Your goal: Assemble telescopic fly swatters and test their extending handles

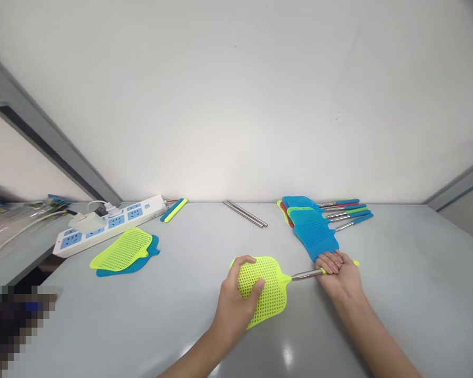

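Observation:
A yellow-green fly swatter (274, 286) is held across the front of the table between both hands. My left hand (238, 296) grips its perforated head, thumb on top and fingers around the far edge. The metal rod runs right to a yellow-green grip, mostly hidden in my right hand (339, 273), which is closed around it with the palm turned up. Just behind my right hand lies a fanned pile of fly swatters (315, 233) with blue, green, red and yellow heads, their handles pointing right.
Two loose swatter heads, yellow-green (124, 249) and blue (147, 257), overlap at the left. Behind them sits a white power strip (114, 223) with plugs. Blue and yellow-green grips (176, 210) and two metal rods (244, 213) lie near the wall (236, 105).

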{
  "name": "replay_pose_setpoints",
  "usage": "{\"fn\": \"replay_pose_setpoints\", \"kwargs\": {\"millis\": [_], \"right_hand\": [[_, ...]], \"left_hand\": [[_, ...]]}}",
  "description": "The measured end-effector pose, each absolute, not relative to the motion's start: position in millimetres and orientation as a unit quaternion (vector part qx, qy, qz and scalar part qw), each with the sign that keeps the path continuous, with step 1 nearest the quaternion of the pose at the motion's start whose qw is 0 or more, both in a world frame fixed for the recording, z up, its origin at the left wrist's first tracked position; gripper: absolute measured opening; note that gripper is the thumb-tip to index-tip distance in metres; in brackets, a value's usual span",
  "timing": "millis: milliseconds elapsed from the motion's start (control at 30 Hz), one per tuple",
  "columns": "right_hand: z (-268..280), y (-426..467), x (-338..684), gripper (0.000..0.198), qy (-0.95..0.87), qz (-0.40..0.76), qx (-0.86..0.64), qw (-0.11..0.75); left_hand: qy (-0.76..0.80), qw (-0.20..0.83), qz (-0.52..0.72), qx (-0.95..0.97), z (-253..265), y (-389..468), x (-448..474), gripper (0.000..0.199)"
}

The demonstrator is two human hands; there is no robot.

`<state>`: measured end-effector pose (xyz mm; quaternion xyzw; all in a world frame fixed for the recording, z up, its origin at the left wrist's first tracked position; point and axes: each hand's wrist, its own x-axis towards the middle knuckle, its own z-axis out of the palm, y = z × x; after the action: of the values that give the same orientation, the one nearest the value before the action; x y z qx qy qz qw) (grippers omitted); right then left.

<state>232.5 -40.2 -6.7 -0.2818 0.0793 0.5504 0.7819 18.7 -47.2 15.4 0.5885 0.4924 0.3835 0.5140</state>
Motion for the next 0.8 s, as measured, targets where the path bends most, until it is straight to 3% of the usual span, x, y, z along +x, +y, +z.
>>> {"fn": "replay_pose_setpoints", "kwargs": {"millis": [433,800], "right_hand": [[-5,-39,228,0.029,0.120,0.526,-0.278,0.795],[-6,-40,237,0.028,0.071,0.590,-0.252,0.764]], "left_hand": [[0.488,0.437,0.397,0.643,11,-52,19,0.020],[0.468,0.411,0.411,0.666,19,-45,16,0.023]]}}
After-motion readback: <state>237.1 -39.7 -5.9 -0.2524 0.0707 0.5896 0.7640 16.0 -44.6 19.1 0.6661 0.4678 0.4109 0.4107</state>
